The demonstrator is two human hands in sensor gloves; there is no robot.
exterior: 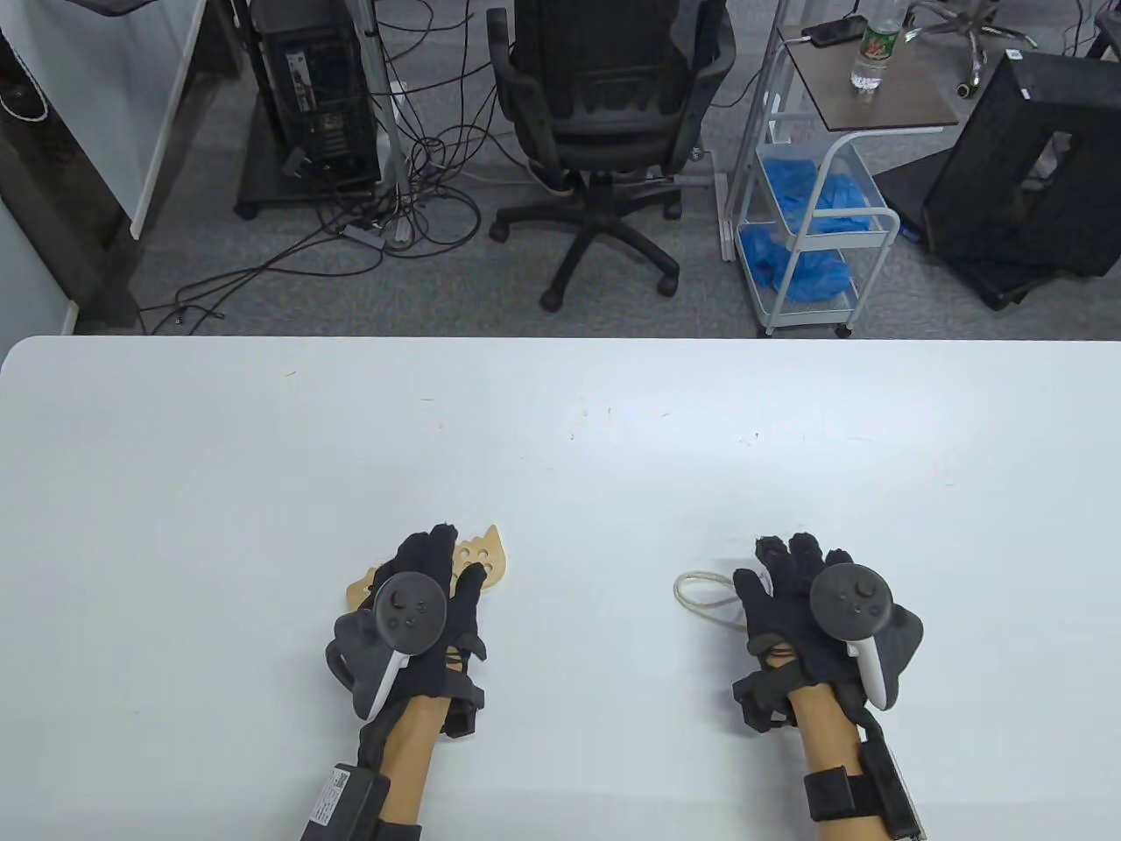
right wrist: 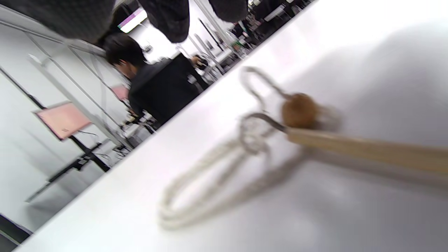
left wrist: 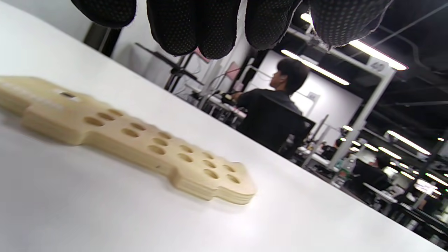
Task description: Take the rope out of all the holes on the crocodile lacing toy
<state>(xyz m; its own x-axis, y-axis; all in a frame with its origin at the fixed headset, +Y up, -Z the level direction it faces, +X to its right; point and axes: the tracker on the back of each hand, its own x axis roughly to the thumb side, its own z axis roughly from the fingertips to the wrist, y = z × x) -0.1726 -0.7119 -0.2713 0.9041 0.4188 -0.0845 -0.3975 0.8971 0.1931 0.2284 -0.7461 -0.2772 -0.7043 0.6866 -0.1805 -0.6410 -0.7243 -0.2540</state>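
Observation:
The wooden crocodile lacing toy (exterior: pixel 487 550) lies flat on the white table (exterior: pixel 560 438), mostly hidden under my left hand (exterior: pixel 433 569). In the left wrist view the crocodile toy (left wrist: pixel 157 147) shows several holes with no rope in them, and my left fingers (left wrist: pixel 196 28) hang above it without touching. The white rope (exterior: pixel 696 597) lies in a loose loop on the table, apart from the toy and partly under my right hand (exterior: pixel 788 574). The right wrist view shows the rope (right wrist: pixel 210 182) with a wooden bead (right wrist: pixel 299 110) and a wooden stick (right wrist: pixel 367 148); my right fingers (right wrist: pixel 171 17) hover above them.
Beyond the table's far edge stand a black office chair (exterior: pixel 604 114), a white cart (exterior: pixel 814 219) with blue bags and a computer tower (exterior: pixel 315 88) with cables. A person sits at another desk in both wrist views.

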